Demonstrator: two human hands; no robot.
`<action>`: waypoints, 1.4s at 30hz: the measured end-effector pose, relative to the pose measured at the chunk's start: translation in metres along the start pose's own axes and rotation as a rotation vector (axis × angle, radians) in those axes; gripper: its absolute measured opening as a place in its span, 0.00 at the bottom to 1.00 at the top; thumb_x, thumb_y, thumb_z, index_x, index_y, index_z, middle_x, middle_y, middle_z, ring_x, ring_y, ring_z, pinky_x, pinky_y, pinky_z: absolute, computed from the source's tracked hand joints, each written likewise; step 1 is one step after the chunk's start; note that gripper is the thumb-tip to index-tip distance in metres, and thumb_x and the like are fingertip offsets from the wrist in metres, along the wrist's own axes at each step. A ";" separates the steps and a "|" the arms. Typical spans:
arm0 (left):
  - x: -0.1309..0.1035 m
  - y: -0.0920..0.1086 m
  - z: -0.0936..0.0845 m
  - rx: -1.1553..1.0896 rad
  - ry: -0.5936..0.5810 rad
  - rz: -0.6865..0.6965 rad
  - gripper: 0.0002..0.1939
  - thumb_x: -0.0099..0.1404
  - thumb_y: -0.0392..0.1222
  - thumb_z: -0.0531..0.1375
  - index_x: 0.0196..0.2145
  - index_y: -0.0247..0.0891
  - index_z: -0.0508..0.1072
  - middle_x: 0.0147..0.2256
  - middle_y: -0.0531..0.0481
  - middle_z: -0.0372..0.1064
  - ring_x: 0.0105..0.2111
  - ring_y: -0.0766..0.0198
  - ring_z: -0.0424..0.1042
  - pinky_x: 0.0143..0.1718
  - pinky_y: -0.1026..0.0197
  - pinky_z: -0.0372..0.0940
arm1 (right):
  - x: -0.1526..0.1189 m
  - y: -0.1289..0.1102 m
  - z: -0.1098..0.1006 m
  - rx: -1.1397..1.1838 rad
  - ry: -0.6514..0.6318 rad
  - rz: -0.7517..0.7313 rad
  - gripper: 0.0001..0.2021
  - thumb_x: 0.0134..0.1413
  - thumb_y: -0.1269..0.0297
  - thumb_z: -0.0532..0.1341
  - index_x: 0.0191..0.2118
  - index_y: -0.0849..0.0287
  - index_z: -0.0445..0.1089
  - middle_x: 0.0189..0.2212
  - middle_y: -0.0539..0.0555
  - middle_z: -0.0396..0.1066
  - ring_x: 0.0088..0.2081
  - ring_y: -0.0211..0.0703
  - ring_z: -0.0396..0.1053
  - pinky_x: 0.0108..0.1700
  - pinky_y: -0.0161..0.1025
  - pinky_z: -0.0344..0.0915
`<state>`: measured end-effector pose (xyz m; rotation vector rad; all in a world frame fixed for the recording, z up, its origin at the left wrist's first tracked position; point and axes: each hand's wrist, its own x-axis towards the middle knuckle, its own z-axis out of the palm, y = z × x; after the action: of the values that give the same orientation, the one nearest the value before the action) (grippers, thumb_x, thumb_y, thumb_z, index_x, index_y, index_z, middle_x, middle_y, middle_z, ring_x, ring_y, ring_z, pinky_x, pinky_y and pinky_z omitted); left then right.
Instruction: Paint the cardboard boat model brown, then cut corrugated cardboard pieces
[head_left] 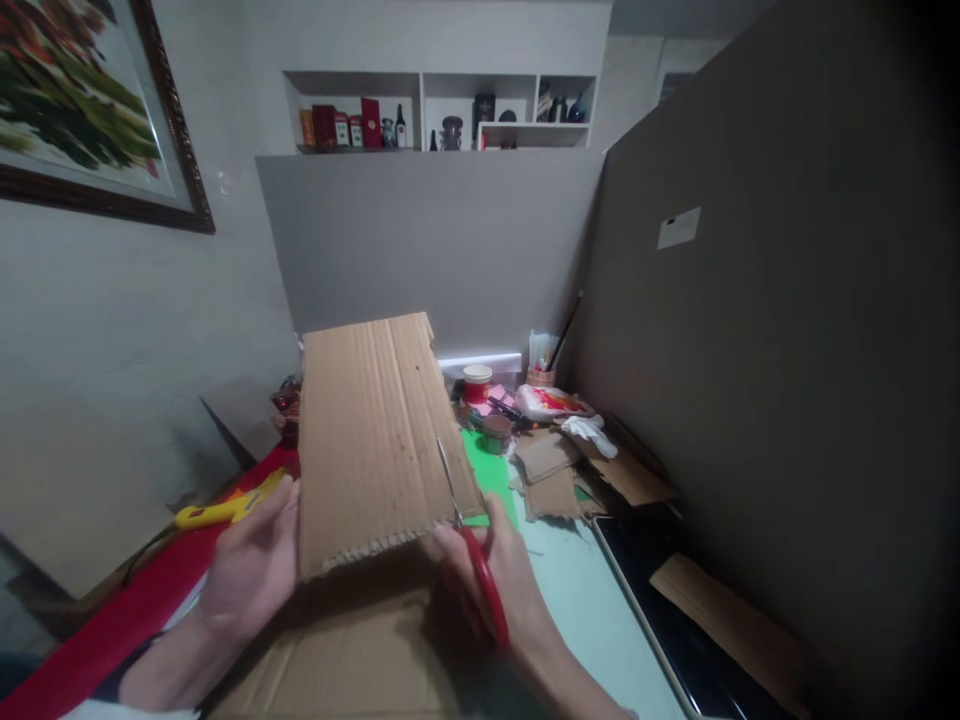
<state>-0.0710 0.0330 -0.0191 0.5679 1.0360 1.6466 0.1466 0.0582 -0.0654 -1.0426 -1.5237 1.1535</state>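
A piece of corrugated cardboard (367,430) is held up in front of me, its lower edge rough and showing the flutes. My left hand (259,560) grips the left side, its fingers hidden behind the board. My right hand (506,565) is closed around scissors with a red handle (486,590). One pointed blade lies over the face of the cardboard near its lower right corner; the other blade is hidden. The right fingers also touch that corner. Below the board is more brown cardboard (352,650). A yellow tool (229,508) shows just beyond my left hand.
Cardboard scraps (551,470), a crumpled white tissue (591,435), a red and white paper cup (477,384), a small jar (496,434) and a green sheet (487,465) lie behind. A black flat panel (645,570) bears a cardboard strip (727,620) at right. Grey partitions (450,240) enclose the desk.
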 end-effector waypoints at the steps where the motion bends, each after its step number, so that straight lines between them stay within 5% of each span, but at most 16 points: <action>1: 0.003 0.003 0.003 0.003 0.019 -0.038 0.19 0.67 0.41 0.54 0.53 0.36 0.72 0.40 0.42 0.80 0.46 0.48 0.77 0.47 0.48 0.74 | 0.000 0.000 0.000 -0.005 -0.012 0.003 0.28 0.57 0.50 0.62 0.55 0.63 0.56 0.18 0.44 0.66 0.20 0.37 0.61 0.22 0.32 0.55; 6: 0.009 0.003 0.012 0.096 -0.028 -0.128 0.24 0.58 0.31 0.65 0.53 0.31 0.71 0.39 0.38 0.80 0.38 0.46 0.80 0.41 0.47 0.77 | 0.001 -0.006 -0.004 -0.046 -0.037 0.005 0.41 0.56 0.52 0.63 0.66 0.65 0.43 0.20 0.42 0.65 0.22 0.38 0.60 0.27 0.34 0.58; 14: 0.008 0.000 0.021 0.156 -0.089 -0.059 0.27 0.55 0.34 0.69 0.53 0.31 0.71 0.43 0.34 0.78 0.40 0.43 0.79 0.39 0.48 0.77 | 0.004 -0.007 -0.009 -0.147 -0.007 -0.059 0.40 0.56 0.51 0.61 0.66 0.65 0.45 0.19 0.41 0.61 0.22 0.39 0.59 0.27 0.35 0.57; 20: 0.019 -0.005 0.011 0.214 -0.059 -0.014 0.28 0.51 0.36 0.72 0.50 0.29 0.72 0.42 0.35 0.79 0.39 0.43 0.79 0.36 0.49 0.77 | 0.005 -0.005 -0.010 -0.142 0.002 -0.021 0.40 0.57 0.48 0.61 0.66 0.65 0.46 0.18 0.41 0.60 0.22 0.39 0.59 0.26 0.35 0.56; 30: 0.022 -0.002 -0.006 0.281 -0.115 -0.050 0.38 0.50 0.40 0.74 0.58 0.35 0.68 0.45 0.37 0.79 0.39 0.45 0.80 0.37 0.52 0.77 | -0.003 0.001 -0.005 -0.133 -0.100 0.045 0.47 0.53 0.47 0.65 0.68 0.61 0.39 0.21 0.45 0.69 0.23 0.42 0.65 0.27 0.37 0.59; 34: 0.017 -0.003 -0.010 0.263 -0.111 -0.096 0.46 0.50 0.42 0.74 0.63 0.38 0.61 0.45 0.37 0.78 0.41 0.43 0.79 0.38 0.50 0.77 | -0.003 0.001 -0.004 -0.065 -0.177 0.023 0.46 0.52 0.50 0.66 0.67 0.61 0.41 0.28 0.49 0.72 0.28 0.44 0.68 0.31 0.38 0.62; 42: 0.009 -0.005 -0.009 0.250 -0.088 -0.088 0.52 0.49 0.43 0.75 0.66 0.36 0.56 0.44 0.36 0.79 0.40 0.42 0.79 0.38 0.51 0.77 | -0.004 -0.022 -0.013 -0.088 -0.292 0.044 0.36 0.51 0.53 0.68 0.60 0.57 0.52 0.26 0.45 0.68 0.27 0.40 0.65 0.30 0.36 0.60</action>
<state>-0.0781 0.0385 -0.0292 0.7418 1.1935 1.4128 0.1583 0.0526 -0.0426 -1.0026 -1.8009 1.3241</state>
